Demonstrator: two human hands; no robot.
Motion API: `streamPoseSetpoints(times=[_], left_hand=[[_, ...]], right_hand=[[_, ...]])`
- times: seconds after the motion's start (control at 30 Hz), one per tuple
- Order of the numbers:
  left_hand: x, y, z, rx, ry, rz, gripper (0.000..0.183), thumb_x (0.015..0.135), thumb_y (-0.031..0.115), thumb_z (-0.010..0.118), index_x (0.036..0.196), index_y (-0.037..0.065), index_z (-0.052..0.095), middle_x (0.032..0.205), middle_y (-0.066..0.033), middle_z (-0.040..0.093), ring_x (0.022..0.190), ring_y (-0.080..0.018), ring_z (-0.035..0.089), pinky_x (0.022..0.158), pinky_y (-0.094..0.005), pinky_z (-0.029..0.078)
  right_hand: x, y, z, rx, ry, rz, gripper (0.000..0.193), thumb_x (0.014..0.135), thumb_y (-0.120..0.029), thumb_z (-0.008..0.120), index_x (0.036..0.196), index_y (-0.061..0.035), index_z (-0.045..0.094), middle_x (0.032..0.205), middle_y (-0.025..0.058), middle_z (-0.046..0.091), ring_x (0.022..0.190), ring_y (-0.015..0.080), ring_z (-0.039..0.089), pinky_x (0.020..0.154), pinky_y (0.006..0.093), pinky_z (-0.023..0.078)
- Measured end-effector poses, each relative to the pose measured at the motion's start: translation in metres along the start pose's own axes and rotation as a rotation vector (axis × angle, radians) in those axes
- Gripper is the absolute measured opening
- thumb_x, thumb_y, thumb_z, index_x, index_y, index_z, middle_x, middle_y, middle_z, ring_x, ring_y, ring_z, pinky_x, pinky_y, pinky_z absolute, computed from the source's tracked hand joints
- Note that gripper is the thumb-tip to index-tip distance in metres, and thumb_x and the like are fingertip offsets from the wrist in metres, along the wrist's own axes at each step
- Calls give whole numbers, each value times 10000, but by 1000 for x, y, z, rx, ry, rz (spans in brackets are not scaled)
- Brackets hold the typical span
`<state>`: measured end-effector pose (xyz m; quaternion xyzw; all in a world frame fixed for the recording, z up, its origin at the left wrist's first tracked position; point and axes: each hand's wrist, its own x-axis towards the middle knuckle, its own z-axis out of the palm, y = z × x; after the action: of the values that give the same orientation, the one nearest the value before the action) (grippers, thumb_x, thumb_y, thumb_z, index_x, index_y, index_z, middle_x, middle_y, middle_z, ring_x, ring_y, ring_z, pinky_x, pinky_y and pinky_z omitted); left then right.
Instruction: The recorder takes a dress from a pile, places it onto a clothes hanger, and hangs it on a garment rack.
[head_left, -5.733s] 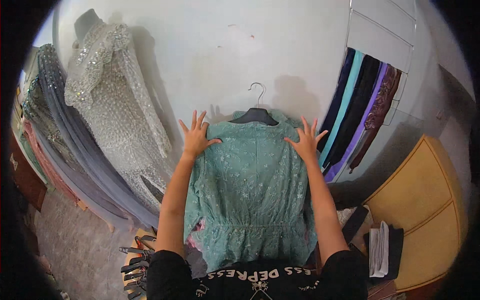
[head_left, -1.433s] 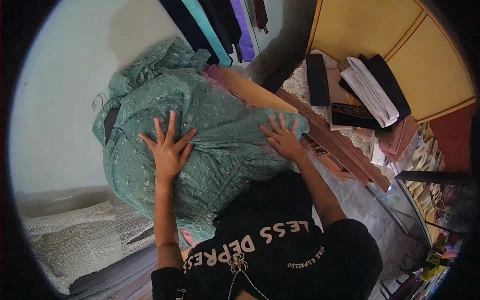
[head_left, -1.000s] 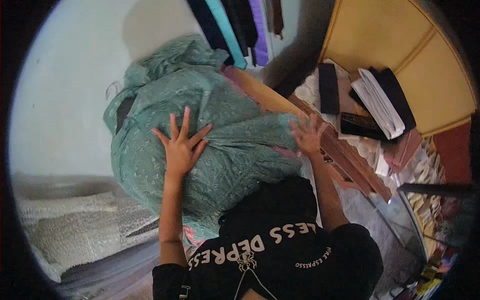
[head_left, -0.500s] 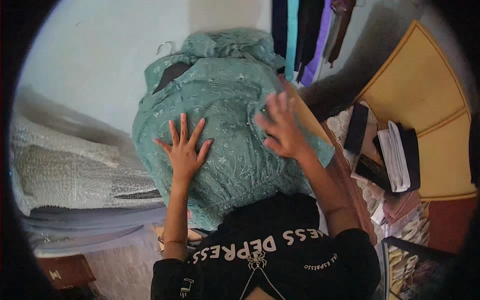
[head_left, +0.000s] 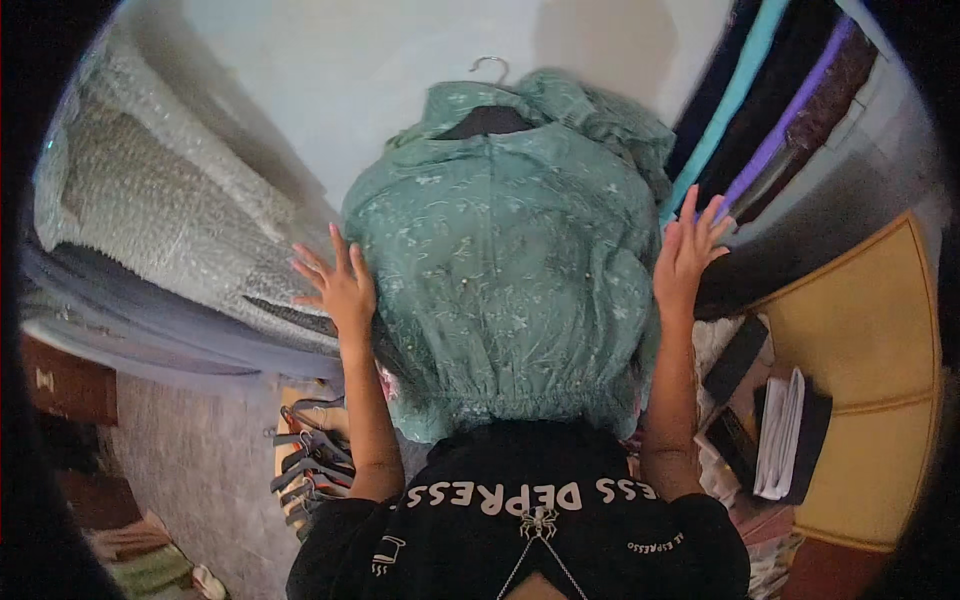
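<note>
Frame centre: left hand and right hand, grips wide, fingers spread, flanking teal embroidered fabric garment hanging on black hanger.

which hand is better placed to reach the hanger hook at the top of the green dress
Probably right. The right hand is raised higher beside the green dress, nearer the hanger hook. The left hand sits lower at the dress's left edge, against the silver garment.

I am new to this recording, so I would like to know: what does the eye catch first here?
First comes the teal embroidered dress on a hanger, in the middle against the pale wall. The left hand and right hand lie open at its two sides. A silvery sequined garment hangs on the left, dark clothes on the right.
</note>
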<state>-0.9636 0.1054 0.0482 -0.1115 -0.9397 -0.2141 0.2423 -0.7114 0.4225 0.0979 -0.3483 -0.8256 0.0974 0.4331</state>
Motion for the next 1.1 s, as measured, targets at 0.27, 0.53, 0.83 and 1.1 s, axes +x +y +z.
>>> streamPoseSetpoints(times=[0.27,0.53,0.83,1.1], left_hand=[[-50,-2,-22,-3,-94,255,483,887,360,418,1356,280,332,1466,-151,81,1340,-385,57,935,-683,-66],[-121,-72,-22,-151,-119,-11,565,823,415,509,1345,248,368,1471,-149,55,1341,-391,28,950,-671,-36],[-121,-96,-15,-159,-78,31,573,707,395,684,1227,226,515,1453,-119,183,1324,-386,147,915,-715,29],[-94,-101,-22,-251,31,84,108,673,138,671,780,155,666,1405,-18,323,1309,-353,226,913,-735,7]], right_hand=[[-52,-108,46,157,-784,-1031,535,832,-519,439,1320,-309,372,1450,189,108,1336,395,46,910,733,27],[-35,-129,58,-120,-516,-843,605,816,-537,459,1347,-273,341,1462,148,112,1333,399,46,911,720,-33],[-25,-85,92,-21,-480,-950,608,754,-564,538,1306,-349,402,1467,150,81,1341,385,5,951,659,-94],[-24,-81,80,-187,-502,-884,627,786,-511,531,1349,-321,331,1474,107,77,1338,391,29,959,658,-83]])
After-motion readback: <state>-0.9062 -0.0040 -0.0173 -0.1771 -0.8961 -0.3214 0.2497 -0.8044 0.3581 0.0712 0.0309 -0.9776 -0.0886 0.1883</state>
